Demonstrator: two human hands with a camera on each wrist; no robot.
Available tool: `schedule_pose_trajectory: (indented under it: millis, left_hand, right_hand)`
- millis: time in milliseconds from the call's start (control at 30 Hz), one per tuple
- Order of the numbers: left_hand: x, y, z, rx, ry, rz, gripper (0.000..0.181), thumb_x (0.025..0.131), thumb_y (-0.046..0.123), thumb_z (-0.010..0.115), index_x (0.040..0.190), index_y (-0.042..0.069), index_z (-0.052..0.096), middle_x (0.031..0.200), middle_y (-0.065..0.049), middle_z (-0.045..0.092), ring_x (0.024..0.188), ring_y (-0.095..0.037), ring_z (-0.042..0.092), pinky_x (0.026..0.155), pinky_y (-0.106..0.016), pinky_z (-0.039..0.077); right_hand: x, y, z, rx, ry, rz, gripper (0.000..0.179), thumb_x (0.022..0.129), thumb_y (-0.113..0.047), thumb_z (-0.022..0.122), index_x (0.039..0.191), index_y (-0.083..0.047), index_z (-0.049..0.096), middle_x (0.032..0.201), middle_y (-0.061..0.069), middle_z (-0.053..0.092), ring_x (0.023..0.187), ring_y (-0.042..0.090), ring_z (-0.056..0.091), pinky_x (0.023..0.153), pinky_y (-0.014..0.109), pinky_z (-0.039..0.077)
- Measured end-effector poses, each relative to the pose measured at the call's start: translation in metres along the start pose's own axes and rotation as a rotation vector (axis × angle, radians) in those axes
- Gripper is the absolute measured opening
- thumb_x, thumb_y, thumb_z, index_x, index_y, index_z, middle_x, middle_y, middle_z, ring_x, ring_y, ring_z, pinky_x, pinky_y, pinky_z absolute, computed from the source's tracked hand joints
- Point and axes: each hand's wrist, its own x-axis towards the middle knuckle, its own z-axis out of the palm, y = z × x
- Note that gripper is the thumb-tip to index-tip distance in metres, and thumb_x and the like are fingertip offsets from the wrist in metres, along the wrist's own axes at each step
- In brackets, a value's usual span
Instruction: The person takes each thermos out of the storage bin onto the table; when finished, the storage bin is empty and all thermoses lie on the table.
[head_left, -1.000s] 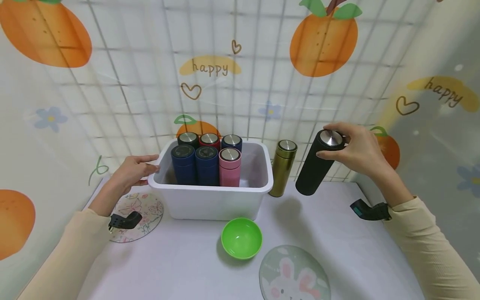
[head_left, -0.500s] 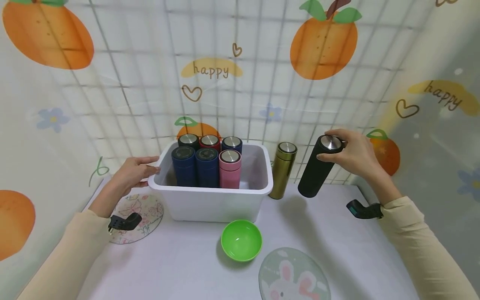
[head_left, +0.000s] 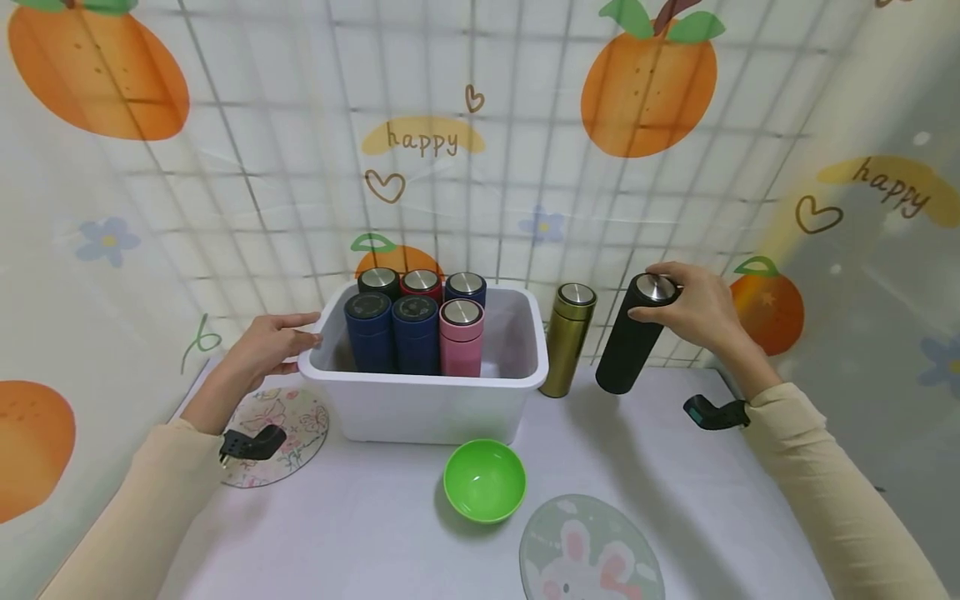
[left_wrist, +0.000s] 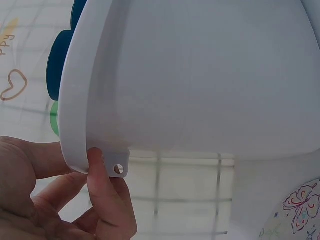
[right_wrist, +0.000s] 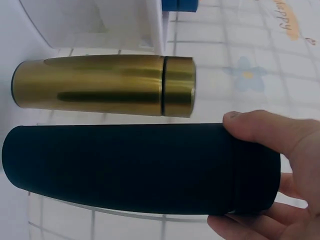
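Note:
My left hand pinches the rim at the left end of a white plastic bin, thumb and fingers on either side of it in the left wrist view. Inside the bin stand several thermos bottles: two dark blue ones and a pink one in front, with black, red-rimmed and navy ones behind. My right hand grips a black thermos bottle around its steel-topped lid; whether its base touches the table cannot be told. Between that bottle and the bin stands a gold thermos bottle, upright and ungripped.
A green bowl sits in front of the bin. Near the front lies a round rabbit mat, and a flowered round mat lies beneath my left wrist. Behind the table hangs a printed curtain over a wire grid.
My right hand has come down slightly with the black thermos bottle, and its wrist and forearm have swung left. The left hand and the bin keep their places.

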Motion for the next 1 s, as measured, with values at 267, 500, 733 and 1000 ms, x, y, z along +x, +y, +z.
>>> schedule_pose_trajectory:
  millis: [267,500,733,1000]
  left_hand:
    - [0.002,-0.001,0.001,-0.014,0.014,-0.002,0.061,0.099,0.020,0.060,0.155,0.011,0.038,0.142,-0.026,0.051,0.123,-0.036,0.053,0.076,-0.030,0.055]
    - [0.000,0.000,0.000,-0.009,0.018,0.003,0.062,0.098,0.021,0.061,0.155,0.010,0.039,0.141,-0.026,0.052,0.117,-0.030,0.055,0.075,-0.029,0.055]
    - [-0.002,-0.002,0.001,-0.015,0.009,0.008,0.060,0.099,0.020,0.061,0.154,0.009,0.039,0.140,-0.025,0.054,0.110,-0.024,0.059,0.076,-0.030,0.055]
    - [0.000,0.000,0.000,0.004,0.014,0.012,0.060,0.099,0.020,0.060,0.154,0.010,0.039,0.140,-0.025,0.054,0.118,-0.032,0.057,0.077,-0.031,0.055]
  right_hand:
    - [0.008,0.004,0.014,-0.006,-0.008,0.039,0.067,0.077,-0.032,0.086,0.133,-0.007,0.061,0.118,0.024,0.064,0.102,0.040,0.054,0.083,0.054,0.043]
    - [0.011,0.007,0.025,0.005,-0.027,0.036,0.067,0.077,-0.032,0.086,0.133,-0.006,0.061,0.119,0.025,0.063,0.102,0.041,0.054,0.083,0.054,0.045]
    - [0.015,0.009,0.031,0.008,-0.045,0.036,0.068,0.078,-0.035,0.086,0.134,-0.006,0.061,0.122,0.025,0.063,0.105,0.042,0.054,0.083,0.054,0.044]
    - [0.022,0.017,0.041,0.022,-0.051,0.041,0.067,0.078,-0.032,0.085,0.134,-0.003,0.061,0.120,0.025,0.064,0.104,0.042,0.055,0.082,0.054,0.044]
